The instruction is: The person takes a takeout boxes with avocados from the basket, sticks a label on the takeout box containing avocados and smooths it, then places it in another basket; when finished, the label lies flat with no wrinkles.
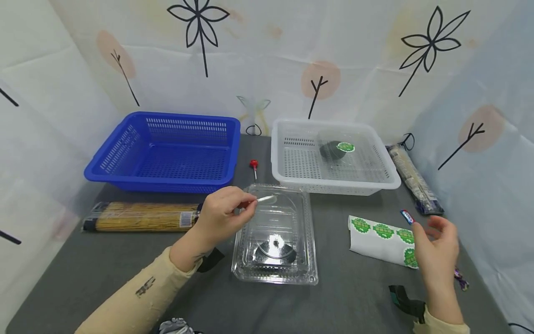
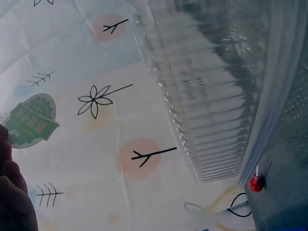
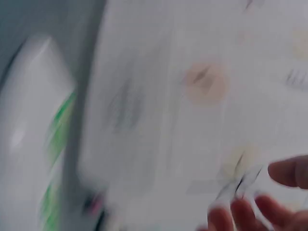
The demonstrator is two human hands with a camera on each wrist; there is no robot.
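My left hand [image 1: 227, 211] pinches a round green-and-white sticker [image 2: 33, 120] at its edge; in the head view it appears nearly edge-on. The hand is over the upper part of a closed clear plastic box [image 1: 308, 232], with a dark, rounded shape showing inside near the front. To the right, my right hand [image 1: 438, 250] has loosely bent fingers and nothing in its grasp. It is beside a white sheet of green round stickers [image 1: 381, 239] and overlaps the sheet's right end in the head view. The right wrist view is blurred.
A blue basket [image 1: 160, 181] stands at back left. The white basket [image 1: 333, 183] at back right holds another clear box bearing a green sticker [image 1: 345, 147]. Around them lie bundled sticks [image 1: 146, 217], a red lollipop [image 1: 254, 163], a long wrapped pack [image 1: 413, 176] and small wrapped sweets.
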